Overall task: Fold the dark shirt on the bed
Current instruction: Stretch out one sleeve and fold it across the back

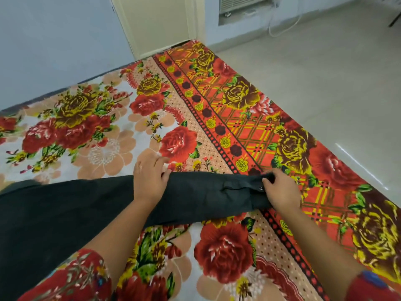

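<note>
Dark charcoal cloth, the shirt [65,213] lies across the near part of the bed [104,131], on a floral bedsheet. Its body spreads wide at the left edge of view, and one long sleeve [201,192] stretches out from it to the right, its long axis running almost level across the frame with the cuff end pointing right. The left hand [149,181] rests flat and open on the sleeve's middle, fingers spread, pressing it down. The right hand [282,192] has its fingers curled, pinching the buttoned cuff at the sleeve's end.
</note>
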